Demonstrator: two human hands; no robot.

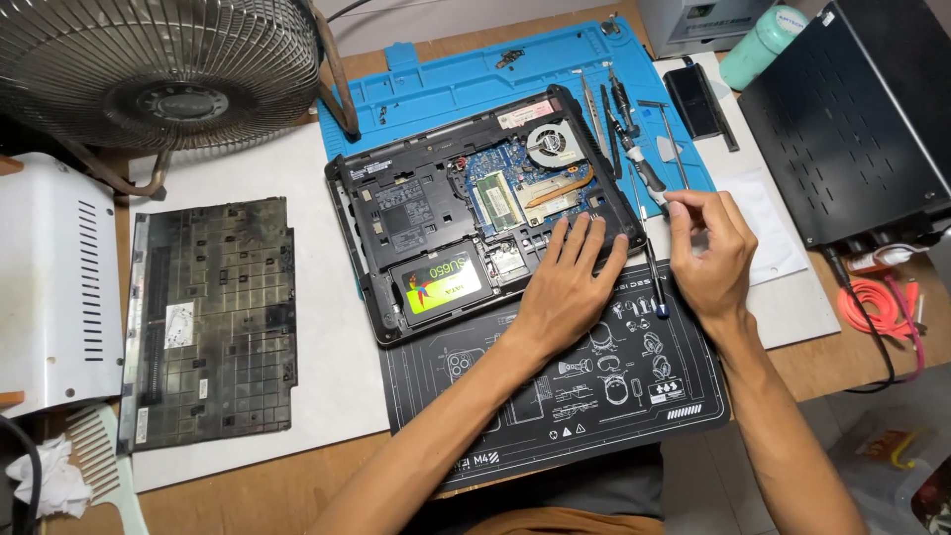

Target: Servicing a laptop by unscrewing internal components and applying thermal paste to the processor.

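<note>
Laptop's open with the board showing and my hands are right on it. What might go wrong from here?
1. The left hand presses flat on the open laptop beside the bare circuit board; a slip might knock the parts.
2. The right hand fingers something small at the laptop's edge, by the screwdriver; it may drop and get lost.
3. The loose tools lie close to the cooling fan.

Taking the opened laptop (475, 213) as the landmark: a rectangular green-and-black label (442, 282) with a small multicoloured bird mark is lying on the drive at its near-left corner. A pale pinkish label (525, 114) is sitting on its far edge — small and oblong. A white sticker (369, 169) is showing at its far-left corner. Well left of the laptop, a whitish square label (179, 324) is clinging to the detached, grimy cover panel (213, 317).
</note>
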